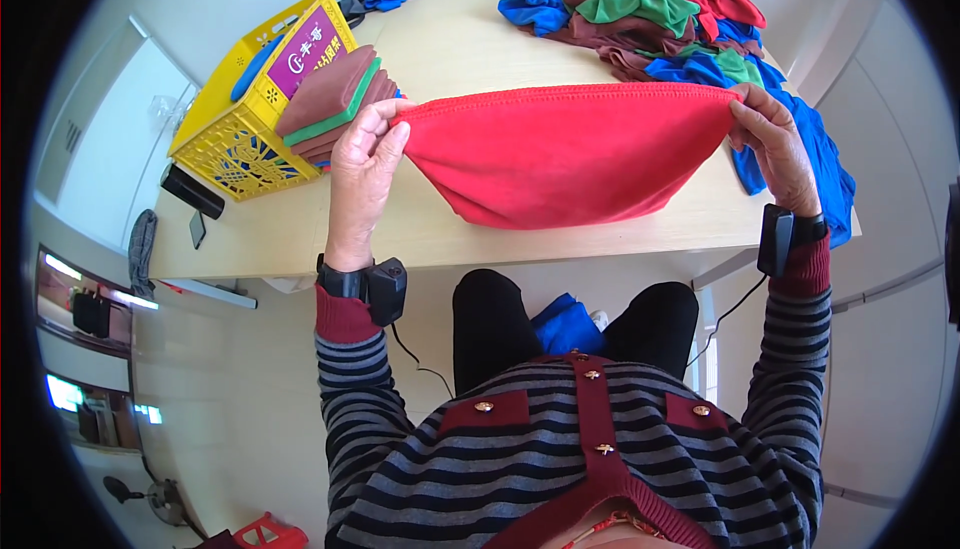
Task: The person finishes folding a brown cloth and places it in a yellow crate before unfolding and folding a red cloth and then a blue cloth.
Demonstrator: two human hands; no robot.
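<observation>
A red cloth [570, 154] with a stitched hem is stretched between my two hands above the near part of the table. My left hand [366, 164] pinches its left corner between thumb and fingers. At the opposite corner, my right hand [775, 144] grips the cloth the same way. The top edge is nearly straight, and the lower part sags in a curve toward the table's front edge. Just beyond my left hand stands a stack of folded brown and green cloths [335, 99], partly hidden by that hand.
A yellow plastic crate [240, 149] stands at the left beside a black cylinder [192, 191] and a phone [198, 229]. Loose green, red, brown and blue cloths form a heap [640, 9] at the far right; blue cloth [815, 159] drapes near my right hand. The table [450, 39] is pale wood.
</observation>
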